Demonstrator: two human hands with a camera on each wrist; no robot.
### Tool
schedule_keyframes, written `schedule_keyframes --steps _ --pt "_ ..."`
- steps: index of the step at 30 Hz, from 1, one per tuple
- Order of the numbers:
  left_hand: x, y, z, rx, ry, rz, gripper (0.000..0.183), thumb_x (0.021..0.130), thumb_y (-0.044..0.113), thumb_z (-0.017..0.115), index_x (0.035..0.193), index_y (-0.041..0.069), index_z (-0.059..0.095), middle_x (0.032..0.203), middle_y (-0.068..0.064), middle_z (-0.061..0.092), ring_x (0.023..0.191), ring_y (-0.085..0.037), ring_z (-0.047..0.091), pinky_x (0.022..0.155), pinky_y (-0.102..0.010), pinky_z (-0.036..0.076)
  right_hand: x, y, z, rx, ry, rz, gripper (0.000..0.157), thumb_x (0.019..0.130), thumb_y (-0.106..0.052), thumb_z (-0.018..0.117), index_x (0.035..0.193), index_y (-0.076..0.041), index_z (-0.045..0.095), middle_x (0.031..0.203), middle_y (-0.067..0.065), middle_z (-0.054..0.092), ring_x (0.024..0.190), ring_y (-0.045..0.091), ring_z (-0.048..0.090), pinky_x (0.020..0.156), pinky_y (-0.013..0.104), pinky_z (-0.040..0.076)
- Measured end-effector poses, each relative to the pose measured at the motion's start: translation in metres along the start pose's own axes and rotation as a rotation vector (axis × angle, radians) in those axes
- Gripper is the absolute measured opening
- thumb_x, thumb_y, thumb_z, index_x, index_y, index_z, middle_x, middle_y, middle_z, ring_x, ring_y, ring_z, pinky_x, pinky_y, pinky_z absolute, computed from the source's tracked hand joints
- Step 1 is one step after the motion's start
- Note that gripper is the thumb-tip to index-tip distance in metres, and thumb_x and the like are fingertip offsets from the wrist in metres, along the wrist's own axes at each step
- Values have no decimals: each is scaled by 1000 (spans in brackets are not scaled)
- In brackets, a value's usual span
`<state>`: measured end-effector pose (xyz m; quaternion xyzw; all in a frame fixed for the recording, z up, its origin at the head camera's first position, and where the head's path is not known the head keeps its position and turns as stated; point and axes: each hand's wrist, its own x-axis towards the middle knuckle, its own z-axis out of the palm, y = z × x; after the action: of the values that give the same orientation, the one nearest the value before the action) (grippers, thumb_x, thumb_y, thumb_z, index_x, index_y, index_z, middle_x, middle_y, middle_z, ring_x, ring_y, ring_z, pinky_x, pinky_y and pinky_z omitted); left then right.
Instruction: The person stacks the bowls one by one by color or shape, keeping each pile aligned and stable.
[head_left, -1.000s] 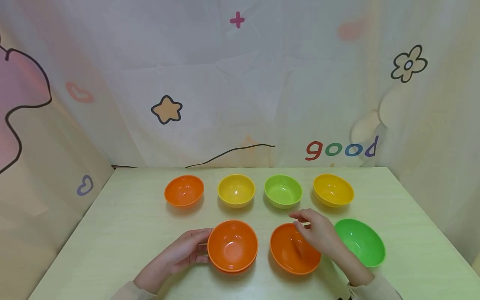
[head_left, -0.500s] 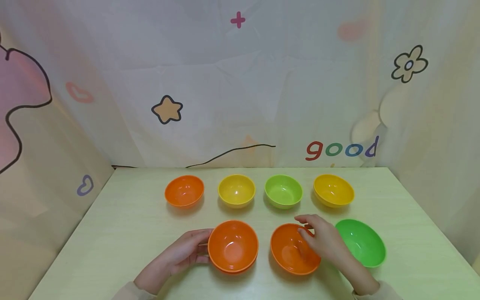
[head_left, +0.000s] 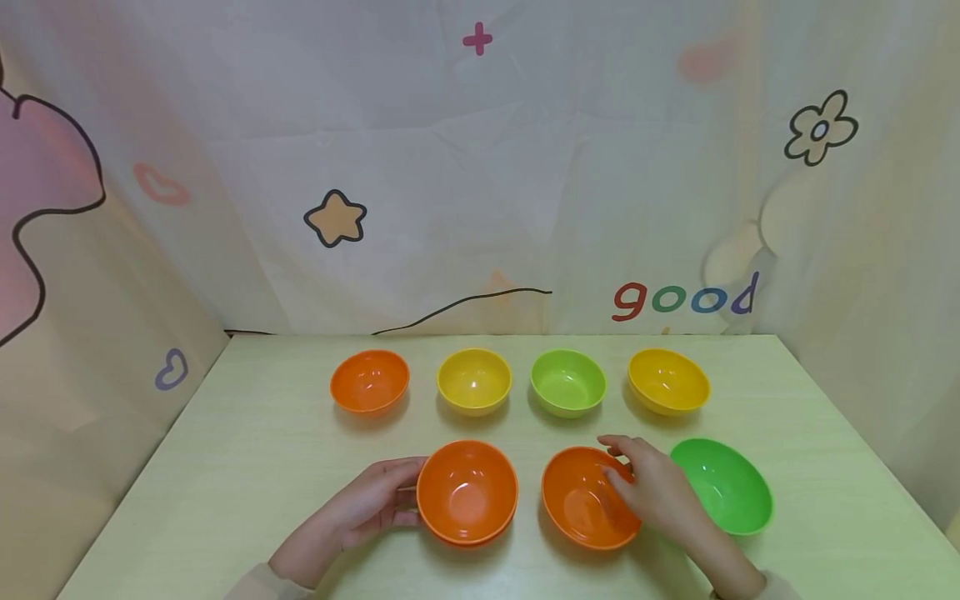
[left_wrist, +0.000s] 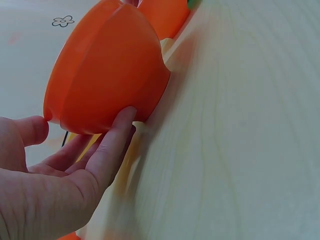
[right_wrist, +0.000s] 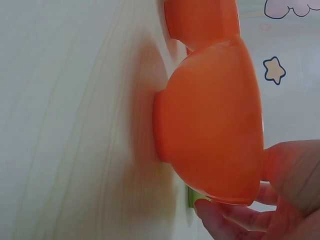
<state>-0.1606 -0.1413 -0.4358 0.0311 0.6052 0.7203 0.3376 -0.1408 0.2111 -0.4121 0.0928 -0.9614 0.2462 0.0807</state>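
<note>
Two nested orange bowls [head_left: 468, 492] stand at the front middle of the table. My left hand [head_left: 378, 500] rests against their left side. In the left wrist view its fingers [left_wrist: 117, 137] lie fairly straight along the outer wall, with the thumb at the rim. To the right is a single orange bowl [head_left: 581, 500]. My right hand [head_left: 660, 487] pinches its right rim, the thumb over the inside and the other fingers outside. The right wrist view shows this orange bowl [right_wrist: 215, 120] from the side, the thumb partly hidden behind the rim.
A green bowl [head_left: 723, 487] sits right of my right hand, partly behind the forearm. Along the back stand an orange bowl [head_left: 370, 383], a yellow bowl [head_left: 474, 383], a light green bowl [head_left: 567, 385] and another yellow bowl [head_left: 667, 383]. A printed cloth [head_left: 450, 183] hangs behind the table.
My right hand has shifted a little right and down, from over the single orange bowl to its right rim. My left hand and the bowls stay in place.
</note>
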Motion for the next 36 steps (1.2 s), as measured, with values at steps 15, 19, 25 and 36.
schedule_keyframes --steps 15,19,25,36 --pt "1 0 -1 9 19 -7 59 94 39 48 137 -1 39 125 -12 57 96 -18 61 81 -32 53 -2 -1 -3 -52 -27 23 34 76 -8 70 109 -7 63 85 5 63 67 12 50 58 26 43" --pt "1 0 -1 7 18 -6 59 94 39 48 137 -1 40 124 -12 57 96 -18 61 80 -31 53 -3 -2 -4 -67 -50 39 30 76 -8 70 105 -7 63 81 4 62 65 12 50 56 26 41" --pt "1 0 -1 5 12 -3 60 94 39 49 137 -2 39 125 -12 57 96 -18 61 80 -32 53 -3 -3 -3 -69 -66 52 30 76 -10 70 104 -7 63 81 5 62 70 15 54 59 28 45" --pt "1 0 -1 3 18 -7 61 94 39 49 137 -2 39 124 -13 57 96 -18 61 81 -32 53 -3 -2 -1 -69 -77 55 31 75 -1 65 105 -7 60 72 1 55 61 14 44 54 27 38"
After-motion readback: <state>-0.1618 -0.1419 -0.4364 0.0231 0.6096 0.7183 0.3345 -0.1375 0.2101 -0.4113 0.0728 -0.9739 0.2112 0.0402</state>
